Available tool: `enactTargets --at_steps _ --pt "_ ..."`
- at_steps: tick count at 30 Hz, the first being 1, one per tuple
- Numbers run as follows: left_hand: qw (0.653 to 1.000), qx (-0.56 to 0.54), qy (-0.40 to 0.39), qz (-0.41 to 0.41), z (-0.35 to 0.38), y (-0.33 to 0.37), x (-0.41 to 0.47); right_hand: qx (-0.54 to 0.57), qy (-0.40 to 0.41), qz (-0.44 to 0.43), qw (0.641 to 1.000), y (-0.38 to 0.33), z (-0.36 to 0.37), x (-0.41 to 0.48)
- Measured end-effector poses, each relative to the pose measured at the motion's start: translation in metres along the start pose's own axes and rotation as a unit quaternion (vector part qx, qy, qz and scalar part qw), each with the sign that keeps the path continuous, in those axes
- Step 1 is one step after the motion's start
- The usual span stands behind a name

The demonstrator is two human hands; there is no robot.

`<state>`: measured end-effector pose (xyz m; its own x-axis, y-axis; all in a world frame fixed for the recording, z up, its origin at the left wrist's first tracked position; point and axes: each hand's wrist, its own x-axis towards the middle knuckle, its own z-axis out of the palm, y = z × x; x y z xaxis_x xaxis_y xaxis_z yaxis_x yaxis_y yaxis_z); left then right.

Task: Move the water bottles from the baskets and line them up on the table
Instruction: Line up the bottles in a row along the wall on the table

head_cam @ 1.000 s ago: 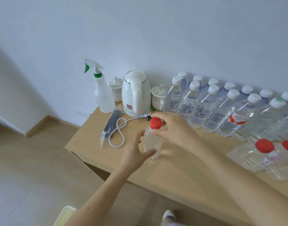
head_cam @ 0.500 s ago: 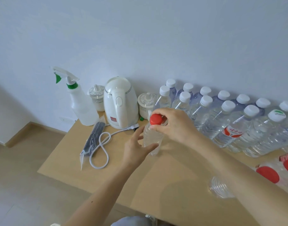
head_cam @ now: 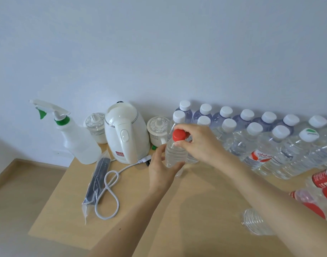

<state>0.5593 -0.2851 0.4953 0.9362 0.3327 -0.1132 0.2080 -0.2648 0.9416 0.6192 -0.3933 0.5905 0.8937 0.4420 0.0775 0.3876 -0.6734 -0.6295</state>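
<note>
Holding a red-capped water bottle [head_cam: 174, 154] upright toward the desk's [head_cam: 177, 219] back edge, you wrap your left hand [head_cam: 160, 171] round its body and pinch its neck just under the cap with your right hand [head_cam: 203, 143]. It is just beside the rows of white-capped bottles [head_cam: 251, 141], right of the electric kettle [head_cam: 125, 134].

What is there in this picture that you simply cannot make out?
Head view only:
Baskets: none in frame.
Red-capped bottle base: partly behind left hand; standing or lifted, unclear.
Clear bottle near the front: mostly under the right forearm.
Bottle rows: cut off at right edge.
Red label print: blurred.
</note>
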Motion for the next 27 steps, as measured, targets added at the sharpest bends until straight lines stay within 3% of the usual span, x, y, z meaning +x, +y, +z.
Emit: enactTargets --at_steps 10,19,27 --pt "0.999 0.017 0.013 0.044 0.017 -0.009 0.003 0.024 0.008 0.020 0.999 0.000 -0.005 -0.018" --pt "0.998 -0.051 -0.035 -0.011 0.012 -0.017 -0.037 0.058 0.038 0.101 0.992 0.004 -0.031 -0.086" --pt "0.982 -0.018 -0.184 0.027 0.067 -0.008 -0.113 -0.031 0.019 0.130 0.991 0.045 -0.091 -0.161"
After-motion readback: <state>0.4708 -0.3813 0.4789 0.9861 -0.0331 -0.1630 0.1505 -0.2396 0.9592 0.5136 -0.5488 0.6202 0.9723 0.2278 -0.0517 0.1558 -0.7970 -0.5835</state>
